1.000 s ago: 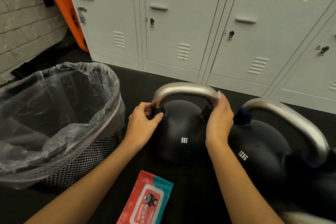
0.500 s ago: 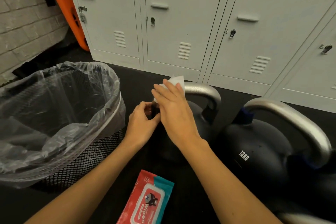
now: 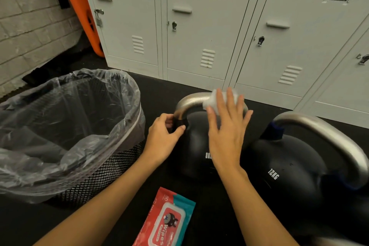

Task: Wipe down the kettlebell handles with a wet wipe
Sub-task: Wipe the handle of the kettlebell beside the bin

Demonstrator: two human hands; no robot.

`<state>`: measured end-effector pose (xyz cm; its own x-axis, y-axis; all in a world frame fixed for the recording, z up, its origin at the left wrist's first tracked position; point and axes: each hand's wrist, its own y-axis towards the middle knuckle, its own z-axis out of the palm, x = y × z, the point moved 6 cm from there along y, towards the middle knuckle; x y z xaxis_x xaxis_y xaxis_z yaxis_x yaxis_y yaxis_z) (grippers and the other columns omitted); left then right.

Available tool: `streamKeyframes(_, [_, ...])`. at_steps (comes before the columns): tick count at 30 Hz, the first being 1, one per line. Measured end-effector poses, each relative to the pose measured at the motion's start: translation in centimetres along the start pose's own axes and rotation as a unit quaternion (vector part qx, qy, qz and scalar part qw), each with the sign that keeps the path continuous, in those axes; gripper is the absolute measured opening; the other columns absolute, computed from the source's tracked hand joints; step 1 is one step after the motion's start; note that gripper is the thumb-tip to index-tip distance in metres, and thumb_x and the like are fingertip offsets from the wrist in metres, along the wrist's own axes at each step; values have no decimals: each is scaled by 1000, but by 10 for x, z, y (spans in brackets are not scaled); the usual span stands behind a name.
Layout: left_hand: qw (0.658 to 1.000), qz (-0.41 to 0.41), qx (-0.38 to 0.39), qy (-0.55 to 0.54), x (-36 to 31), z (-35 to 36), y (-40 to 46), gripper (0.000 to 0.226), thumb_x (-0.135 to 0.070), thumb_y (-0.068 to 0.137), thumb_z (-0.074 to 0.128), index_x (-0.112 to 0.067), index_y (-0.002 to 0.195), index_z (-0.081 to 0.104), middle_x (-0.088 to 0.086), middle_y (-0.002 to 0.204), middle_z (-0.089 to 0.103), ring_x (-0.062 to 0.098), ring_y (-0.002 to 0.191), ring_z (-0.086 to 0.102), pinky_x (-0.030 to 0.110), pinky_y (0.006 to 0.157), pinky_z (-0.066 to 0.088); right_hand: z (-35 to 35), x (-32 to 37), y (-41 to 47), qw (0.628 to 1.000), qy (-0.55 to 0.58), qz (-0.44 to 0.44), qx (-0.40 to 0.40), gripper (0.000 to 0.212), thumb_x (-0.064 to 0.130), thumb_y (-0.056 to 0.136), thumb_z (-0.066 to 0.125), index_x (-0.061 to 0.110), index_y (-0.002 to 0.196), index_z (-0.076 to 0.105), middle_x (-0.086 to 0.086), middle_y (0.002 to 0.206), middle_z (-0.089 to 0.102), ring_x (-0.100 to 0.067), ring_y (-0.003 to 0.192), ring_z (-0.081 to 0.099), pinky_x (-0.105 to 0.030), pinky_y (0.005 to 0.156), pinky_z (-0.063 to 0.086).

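A black 8 kg kettlebell (image 3: 196,152) with a silver handle (image 3: 191,101) stands on the dark floor in the middle. My left hand (image 3: 164,138) grips the base of the handle's left leg. My right hand (image 3: 227,126) lies over the top right of the handle and presses a white wet wipe (image 3: 214,100) onto it, fingers spread. To the right stands a larger 12 kg kettlebell (image 3: 289,168) with its own silver handle (image 3: 327,138), untouched.
A red and teal pack of wipes (image 3: 168,223) lies on the floor near me. A mesh bin (image 3: 103,173) lined with a clear bag stands at the left. White lockers (image 3: 199,26) line the back; an orange board (image 3: 79,6) leans by a brick wall.
My right hand has slid the wipe from the left end of the 8 kg handle rightward across its top. My left hand has kept its grip on the left leg.
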<state>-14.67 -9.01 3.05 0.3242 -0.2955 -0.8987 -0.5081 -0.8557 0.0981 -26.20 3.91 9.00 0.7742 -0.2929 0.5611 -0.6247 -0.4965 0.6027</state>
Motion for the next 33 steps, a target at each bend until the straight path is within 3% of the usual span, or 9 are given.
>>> streamKeyframes(7, [1000,19,3,6,-1,1,0,27,-29,83,70,-19,106,59,2,102,63,11,93,61,20,74,45,43,46,-3,931,-224,-267,113,64,17,82,74,23,141,50,-6,156,36,-30,148,20,-55,115,-13])
streamKeyframes(10, [1000,18,8,-3,0,1,0,31,-31,82,71,-21,109,59,0,106,62,9,96,60,22,79,48,42,40,-2,917,-252,-289,114,73,13,78,76,24,144,46,-6,159,30,-30,149,17,-57,114,-15])
streamKeyframes(15, [1000,9,5,-14,0,1,0,33,-27,82,73,-22,111,59,-1,114,62,4,100,58,9,75,40,14,7,6,978,-164,-122,47,56,29,101,47,35,152,25,-2,163,17,-23,150,3,-59,116,-4])
streamKeyframes(19, [1000,10,2,-5,-1,-1,-1,36,-27,82,72,-18,114,59,0,115,61,6,102,58,7,74,38,0,-28,5,998,-14,41,35,50,42,104,34,39,152,24,6,163,12,-12,150,-3,-51,118,-10])
streamKeyframes(23, [1000,9,-1,3,-2,-1,-1,36,-27,82,72,-19,114,58,0,115,61,5,101,57,7,73,38,-3,-52,-6,957,202,206,-6,45,46,104,29,44,149,23,18,158,22,0,145,15,-48,122,-5])
streamKeyframes(26, [1000,5,0,3,-1,0,-1,36,-28,82,73,-19,114,58,0,116,60,5,101,56,8,74,38,3,-60,-15,906,279,317,-8,41,56,102,23,55,143,21,17,153,32,-9,145,23,-47,122,10])
streamKeyframes(28, [1000,3,-1,1,-2,0,-1,36,-28,82,73,-19,113,58,0,115,60,6,101,56,10,77,38,-2,-62,-12,872,312,376,-17,41,56,102,26,44,137,43,14,130,50,-11,131,38,-33,112,23])
streamKeyframes(31, [1000,3,-5,3,-2,1,-1,35,-28,81,73,-19,112,58,0,114,60,7,101,57,18,82,41,-20,-54,20,889,266,372,4,30,50,102,31,32,102,56,7,99,51,-16,108,46,-30,92,30])
streamKeyframes(33, [1000,2,-5,3,-3,1,-1,36,-28,81,74,-19,111,58,0,114,59,8,101,57,19,82,41,-21,-43,46,913,215,339,76,37,50,102,31,23,106,56,-1,103,51,-18,99,47,-31,88,31])
